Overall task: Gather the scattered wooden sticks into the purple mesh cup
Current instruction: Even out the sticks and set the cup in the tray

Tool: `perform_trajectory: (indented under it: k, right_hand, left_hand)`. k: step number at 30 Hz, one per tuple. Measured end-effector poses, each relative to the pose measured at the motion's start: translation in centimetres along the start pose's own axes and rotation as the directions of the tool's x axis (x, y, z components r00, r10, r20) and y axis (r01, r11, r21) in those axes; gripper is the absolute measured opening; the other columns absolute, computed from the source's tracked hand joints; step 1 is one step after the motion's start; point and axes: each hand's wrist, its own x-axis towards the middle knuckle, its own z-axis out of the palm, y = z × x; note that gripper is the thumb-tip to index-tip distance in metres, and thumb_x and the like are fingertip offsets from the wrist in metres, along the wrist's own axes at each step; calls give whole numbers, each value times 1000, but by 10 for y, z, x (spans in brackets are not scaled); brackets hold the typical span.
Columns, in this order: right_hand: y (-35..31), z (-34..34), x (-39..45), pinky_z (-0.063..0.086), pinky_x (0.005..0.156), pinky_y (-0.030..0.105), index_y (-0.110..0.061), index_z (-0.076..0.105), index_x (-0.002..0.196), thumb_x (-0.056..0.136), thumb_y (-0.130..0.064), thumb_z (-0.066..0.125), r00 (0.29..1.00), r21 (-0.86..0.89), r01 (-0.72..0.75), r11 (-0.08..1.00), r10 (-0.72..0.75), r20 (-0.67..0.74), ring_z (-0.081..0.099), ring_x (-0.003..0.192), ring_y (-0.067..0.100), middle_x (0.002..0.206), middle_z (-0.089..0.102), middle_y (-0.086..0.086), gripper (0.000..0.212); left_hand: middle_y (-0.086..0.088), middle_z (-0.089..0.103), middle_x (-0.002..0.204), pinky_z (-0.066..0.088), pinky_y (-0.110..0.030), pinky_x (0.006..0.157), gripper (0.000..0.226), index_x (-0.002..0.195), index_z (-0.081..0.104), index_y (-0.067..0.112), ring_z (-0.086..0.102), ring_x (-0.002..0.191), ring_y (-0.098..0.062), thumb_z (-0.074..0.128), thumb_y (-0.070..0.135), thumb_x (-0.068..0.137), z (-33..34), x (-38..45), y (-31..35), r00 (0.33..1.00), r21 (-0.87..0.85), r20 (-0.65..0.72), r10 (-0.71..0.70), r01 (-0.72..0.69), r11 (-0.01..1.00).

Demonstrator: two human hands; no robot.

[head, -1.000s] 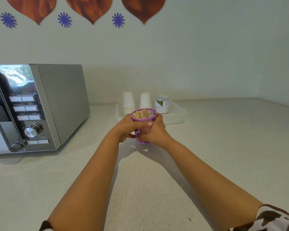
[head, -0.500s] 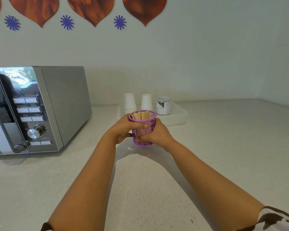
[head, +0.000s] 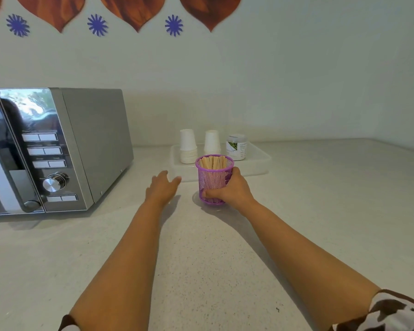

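Note:
The purple mesh cup (head: 213, 177) stands upright on the pale countertop, just in front of a white tray. Several wooden sticks (head: 213, 161) stand packed inside it, their tops level with the rim. My right hand (head: 232, 189) grips the cup from its right side, thumb across the lower front. My left hand (head: 163, 187) hovers to the left of the cup, apart from it, fingers relaxed and holding nothing. No loose sticks show on the counter.
A silver microwave (head: 58, 149) fills the left side. Behind the cup a white tray (head: 261, 161) holds two stacks of white paper cups (head: 188, 145) and a small labelled jar (head: 237, 146). The wall stands close behind.
My left hand has let go of the cup and moved away to the left. The cup has been lowered onto the counter, my right hand still gripping it.

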Motion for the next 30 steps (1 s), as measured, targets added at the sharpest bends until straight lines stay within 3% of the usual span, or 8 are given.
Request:
perform_trajectory:
  k: [3,7,17,25,30]
  right_hand:
    - [0,1,0,48,83,26,-13,37,134,58,-34,87,1000,7,-4,1000,4,-7,53,117,21,131,52,3,94]
    - [-2,1,2,50,86,29,-13,37,133,56,-33,88,1000,29,-2,1000,2,-25,53,118,22,130,52,2,94]
    - [-33,-3,33,53,87,34,-9,41,130,58,-23,88,992,130,32,991,-15,-128,57,114,25,126,57,6,87]
    - [-66,12,87,53,93,38,-7,36,133,58,-29,87,987,17,89,996,-86,-136,54,119,26,131,52,7,93]
    - [-69,33,115,52,94,38,-5,36,133,59,-29,86,988,-5,72,997,-72,-135,54,120,28,132,52,9,92]
  left_hand:
    - [-9,7,161,3,-52,118,69,150,14,12,0,149,-27,29,52,96,19,-1,-19,998,400,45,-39,17,916]
    - [-9,0,161,-2,-53,117,77,151,5,12,-6,149,-25,23,59,94,22,0,-23,994,535,73,-87,35,844]
    - [-9,1,161,-2,-54,117,78,151,5,8,-4,149,-23,18,59,93,24,-1,-23,988,595,111,-111,23,803]
    - [-10,8,160,1,-54,117,76,150,12,7,1,149,-23,21,56,93,28,4,-22,994,574,78,-77,19,819]
    - [-9,-1,161,-3,-52,117,78,151,5,8,-6,149,-20,23,57,93,31,11,-22,996,546,83,-38,-14,838]
